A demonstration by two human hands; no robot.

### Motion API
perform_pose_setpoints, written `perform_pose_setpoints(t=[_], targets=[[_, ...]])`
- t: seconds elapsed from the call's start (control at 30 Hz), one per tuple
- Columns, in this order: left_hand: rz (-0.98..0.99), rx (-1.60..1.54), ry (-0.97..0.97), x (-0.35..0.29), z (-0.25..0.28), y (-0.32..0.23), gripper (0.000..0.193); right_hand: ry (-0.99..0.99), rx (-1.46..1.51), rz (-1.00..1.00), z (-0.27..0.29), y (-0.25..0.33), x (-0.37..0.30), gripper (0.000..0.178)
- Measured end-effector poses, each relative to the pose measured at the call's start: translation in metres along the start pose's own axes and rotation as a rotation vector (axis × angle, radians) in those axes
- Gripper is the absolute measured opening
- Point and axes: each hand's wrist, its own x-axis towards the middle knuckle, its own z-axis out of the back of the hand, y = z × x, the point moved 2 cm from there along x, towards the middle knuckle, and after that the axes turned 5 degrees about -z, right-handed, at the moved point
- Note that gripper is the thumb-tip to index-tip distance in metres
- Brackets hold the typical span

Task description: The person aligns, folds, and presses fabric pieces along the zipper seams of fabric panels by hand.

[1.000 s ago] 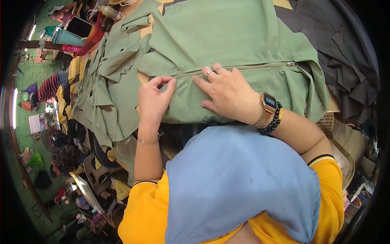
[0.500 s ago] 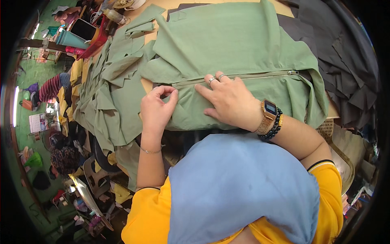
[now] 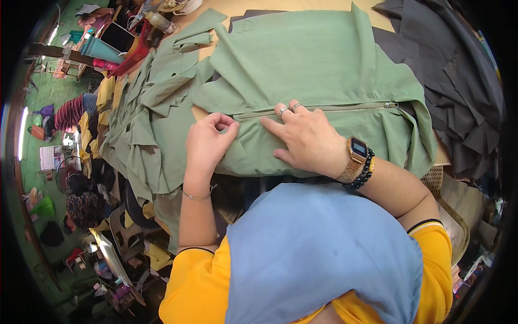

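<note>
A green cloth piece [image 3: 302, 54], partly sewn by its look, lies spread before me with a closed zipper [image 3: 356, 108] running across it. The metal zipper slider [image 3: 390, 105] sits at the right end. At the zipper's left end my left hand [image 3: 209, 141] is closed, thumb and forefinger pinched on the edge of the green cloth; the exact spot between the fingertips is hidden. My right hand [image 3: 310, 137] rests on the cloth with fingers apart, the fingertips along the zipper just right of the left hand.
Loose green cut pieces [image 3: 156, 102] pile up on the left and hang over the table edge. Dark grey cloth [image 3: 453, 70] covers the right side. A red basket [image 3: 132, 60] holding a phone [image 3: 117, 36] stands at the far left, near a bottle [image 3: 160, 22].
Both hands keep almost the same hold on the cloth. The whole view has shifted slightly, with the cloth a little lower in the picture.
</note>
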Motion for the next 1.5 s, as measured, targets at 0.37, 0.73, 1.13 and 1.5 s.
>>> perform_pose_setpoints(t=[0.37, 0.73, 1.13, 1.5], targets=[[0.027, -0.033, 0.129, 0.014, 0.009, 0.008, 0.029, -0.019, 0.039, 0.004, -0.001, -0.002, 0.000, 0.069], [-0.103, 0.085, 0.111, 0.023, 0.021, 0.000, 0.027, -0.038, 0.040, 0.009, -0.002, -0.002, 0.000, 0.069], [-0.217, -0.267, 0.277, 0.044, 0.006, 0.028, 0.027, -0.142, 0.108, 0.163, -0.035, 0.017, 0.025, 0.084], [-0.023, -0.221, 0.352, 0.052, 0.019, 0.019, 0.022, -0.144, 0.062, 0.067, -0.038, -0.034, -0.038, 0.098]])
